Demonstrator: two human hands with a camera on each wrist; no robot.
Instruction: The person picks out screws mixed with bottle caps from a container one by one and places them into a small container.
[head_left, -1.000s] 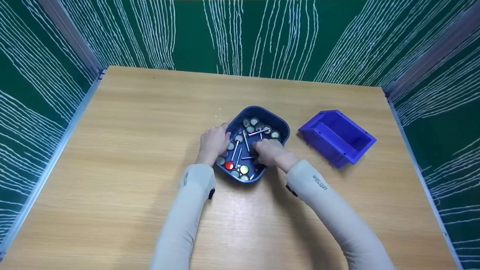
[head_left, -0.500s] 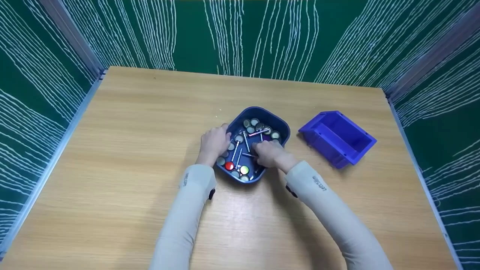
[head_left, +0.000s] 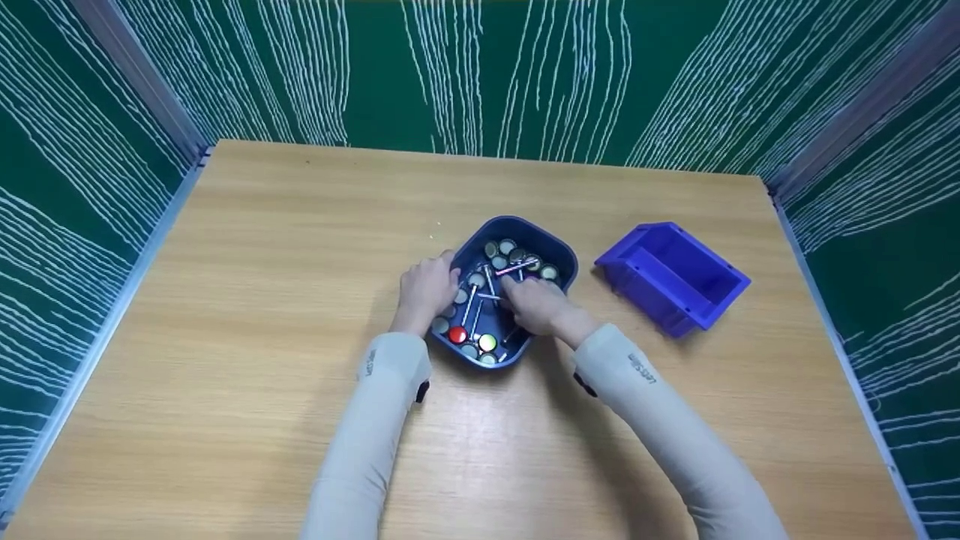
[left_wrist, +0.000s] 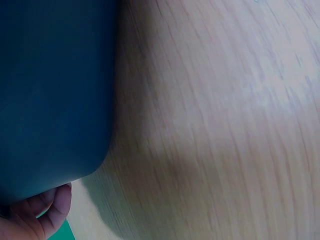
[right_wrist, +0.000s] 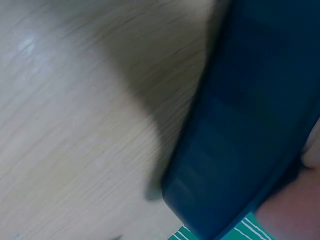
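Your L hand (head_left: 427, 292) grips the dark blue tub (head_left: 553, 244) by its left side, fingers bent at the rim; the L wrist cam shows fingertips against the tub's edge. Your R hand (head_left: 536, 304) is down inside the tub, fingers curled — they pinch a silver screw (head_left: 489, 297), which sticks out leftward from them. R wrist cam is blurry & hides those tips.

The tub sits mid-table w/ more loose screws (head_left: 470, 304) and bottle caps (head_left: 507, 246) around the inside, incl. a red cap (head_left: 457, 335) and a yellow-green cap (head_left: 487, 343) at the near end. A blue bin (head_left: 645, 291) stands to the tub's right, apart from it — both on the wood table (head_left: 300, 225).
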